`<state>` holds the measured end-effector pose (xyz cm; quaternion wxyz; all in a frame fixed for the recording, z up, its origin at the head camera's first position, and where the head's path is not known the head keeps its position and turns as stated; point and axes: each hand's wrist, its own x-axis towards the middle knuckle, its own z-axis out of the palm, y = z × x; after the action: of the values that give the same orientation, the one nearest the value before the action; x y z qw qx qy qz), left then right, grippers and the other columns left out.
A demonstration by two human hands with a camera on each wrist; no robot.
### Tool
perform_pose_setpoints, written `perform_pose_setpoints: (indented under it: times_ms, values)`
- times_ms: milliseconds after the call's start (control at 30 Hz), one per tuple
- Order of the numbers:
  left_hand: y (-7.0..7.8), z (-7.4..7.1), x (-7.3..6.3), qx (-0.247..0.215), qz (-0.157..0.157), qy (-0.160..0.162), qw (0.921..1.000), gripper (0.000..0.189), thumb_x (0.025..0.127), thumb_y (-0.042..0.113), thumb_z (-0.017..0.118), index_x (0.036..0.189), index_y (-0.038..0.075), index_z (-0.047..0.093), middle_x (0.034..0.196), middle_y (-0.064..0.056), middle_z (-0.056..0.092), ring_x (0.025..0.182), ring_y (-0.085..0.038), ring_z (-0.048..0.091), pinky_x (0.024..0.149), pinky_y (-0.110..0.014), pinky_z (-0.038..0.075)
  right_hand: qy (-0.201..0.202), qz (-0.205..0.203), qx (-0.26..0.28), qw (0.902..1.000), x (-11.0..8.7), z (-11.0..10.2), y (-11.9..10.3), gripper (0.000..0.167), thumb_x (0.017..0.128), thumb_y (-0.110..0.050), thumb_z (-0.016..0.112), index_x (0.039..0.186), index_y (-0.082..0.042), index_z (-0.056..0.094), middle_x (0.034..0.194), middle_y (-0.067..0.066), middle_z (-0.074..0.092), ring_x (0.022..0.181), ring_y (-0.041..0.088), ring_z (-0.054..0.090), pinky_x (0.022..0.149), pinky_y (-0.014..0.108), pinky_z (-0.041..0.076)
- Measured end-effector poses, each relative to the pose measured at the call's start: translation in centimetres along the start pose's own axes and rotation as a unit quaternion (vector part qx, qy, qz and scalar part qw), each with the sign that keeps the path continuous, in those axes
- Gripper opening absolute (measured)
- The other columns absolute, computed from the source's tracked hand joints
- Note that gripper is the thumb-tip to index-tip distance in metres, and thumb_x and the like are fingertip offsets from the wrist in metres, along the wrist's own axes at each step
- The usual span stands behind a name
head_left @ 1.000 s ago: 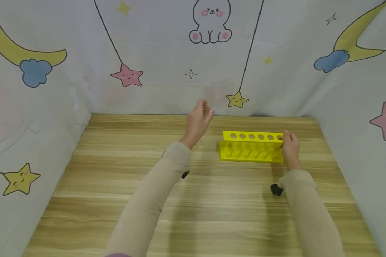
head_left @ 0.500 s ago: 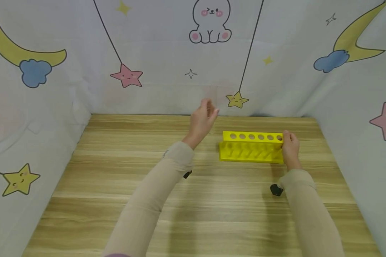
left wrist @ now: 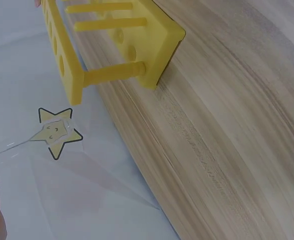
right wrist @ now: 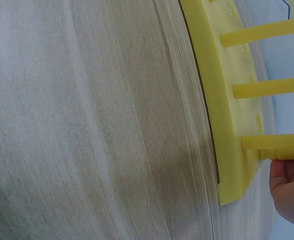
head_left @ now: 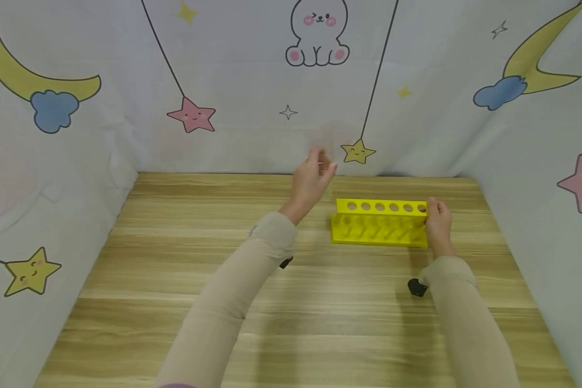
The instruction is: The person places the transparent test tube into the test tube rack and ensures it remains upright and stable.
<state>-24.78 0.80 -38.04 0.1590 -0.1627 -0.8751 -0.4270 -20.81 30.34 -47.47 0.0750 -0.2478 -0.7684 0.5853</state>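
Note:
A yellow test tube rack [head_left: 378,237] stands upright on the table, with a row of round holes along its top bar and several pegs on its base. My right hand [head_left: 438,223] grips the rack's right end; in the right wrist view, its fingers curl round the end post [right wrist: 282,153]. My left hand [head_left: 310,180] is raised behind and left of the rack, thumb and fingers curled. A clear test tube [left wrist: 56,131] extends from its fingertips in the left wrist view, apart from the rack. In the head view this see-through tube is hard to make out.
The wood-grain table [head_left: 184,280] runs back to a white cloth [head_left: 242,145] printed with stars, moons and a bear-like figure. Cloth also hangs along the left and right sides. A small black device [head_left: 417,287] sits at the right wrist.
My left hand has moved slowly right, toward the rack's left end, still raised. The right hand and the rack have stayed in place.

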Motion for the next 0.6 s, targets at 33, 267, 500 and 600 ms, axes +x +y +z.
perform_pose_setpoints:
  times_ms: [33, 267, 500, 600]
  values:
    - [0.1, 0.1, 0.0, -0.002, 0.000, -0.002, 1.0000, 0.033, 0.087, 0.023, 0.055, 0.110, 0.002, 0.044, 0.090, -0.006, 0.063, 0.084, -0.016, 0.063, 0.073, -0.018, 0.050, 0.001, 0.000, 0.002, 1.0000, 0.0, 0.0, 0.0, 0.033, 0.092, -0.045, 0.034, 0.076, -0.017, 0.044, 0.076, -0.013, 0.048, 0.066, 0.008, 0.041, 0.059, 0.015, 0.036]
    - [0.7, 0.5, 0.1, -0.008, -0.004, -0.003, 1.0000, 0.033, 0.087, 0.023, 0.055, 0.111, 0.004, 0.045, 0.091, -0.006, 0.062, 0.086, -0.015, 0.063, 0.073, -0.016, 0.050, 0.001, -0.003, -0.002, 1.0000, -0.1, 0.0, 0.1, 0.034, 0.092, -0.045, 0.034, 0.077, -0.017, 0.044, 0.078, -0.012, 0.048, 0.066, 0.009, 0.041, 0.058, 0.015, 0.036]
    - [1.4, 0.9, 0.3, -0.018, -0.012, -0.012, 0.9997, 0.031, 0.087, 0.024, 0.055, 0.110, 0.004, 0.045, 0.091, -0.005, 0.062, 0.085, -0.014, 0.062, 0.072, -0.015, 0.049, 0.001, 0.001, 0.003, 1.0000, 0.0, 0.0, 0.0, 0.032, 0.093, -0.042, 0.034, 0.077, -0.016, 0.044, 0.078, -0.012, 0.048, 0.067, 0.009, 0.041, 0.059, 0.015, 0.036]
    - [1.6, 1.2, 0.3, -0.017, -0.007, -0.010, 0.9998, 0.031, 0.087, 0.024, 0.054, 0.109, 0.004, 0.045, 0.091, -0.005, 0.062, 0.084, -0.014, 0.062, 0.072, -0.015, 0.049, -0.001, 0.006, 0.010, 0.9999, 0.0, 0.1, -0.1, 0.031, 0.093, -0.041, 0.034, 0.077, -0.016, 0.044, 0.079, -0.011, 0.048, 0.068, 0.009, 0.041, 0.060, 0.015, 0.036]
